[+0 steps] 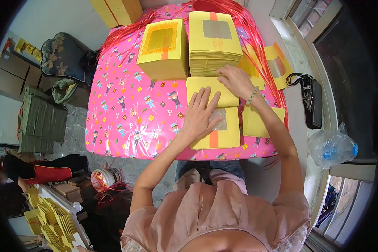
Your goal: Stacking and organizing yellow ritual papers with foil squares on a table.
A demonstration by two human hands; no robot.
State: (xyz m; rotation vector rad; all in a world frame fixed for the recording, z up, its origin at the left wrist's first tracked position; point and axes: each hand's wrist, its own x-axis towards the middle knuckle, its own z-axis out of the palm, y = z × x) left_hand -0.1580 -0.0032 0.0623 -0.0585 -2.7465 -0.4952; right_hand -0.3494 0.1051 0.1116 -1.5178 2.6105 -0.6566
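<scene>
My left hand [200,115] lies flat with its fingers spread on a yellow paper sheet [203,86]. Part of that hand also covers another yellow sheet [222,140] with a silvery square and an orange stripe, which lies nearer to me. My right hand [235,82], a beaded bracelet on its wrist, is at the upper right of the first sheet. Its fingers are curled together just in front of a tall stack of yellow paper [216,46]; whether something sits between the fingertips is hidden. Left of that stack stands a second yellow stack [164,46] with a gold square on top.
A pink patterned cloth [130,109] covers the table. Red plastic strips [266,59] run along its far and right edges. Loose yellow sheets [262,122] lie under my right forearm. Keys with a black case [308,101] and a bagged bottle [334,149] are on the right ledge.
</scene>
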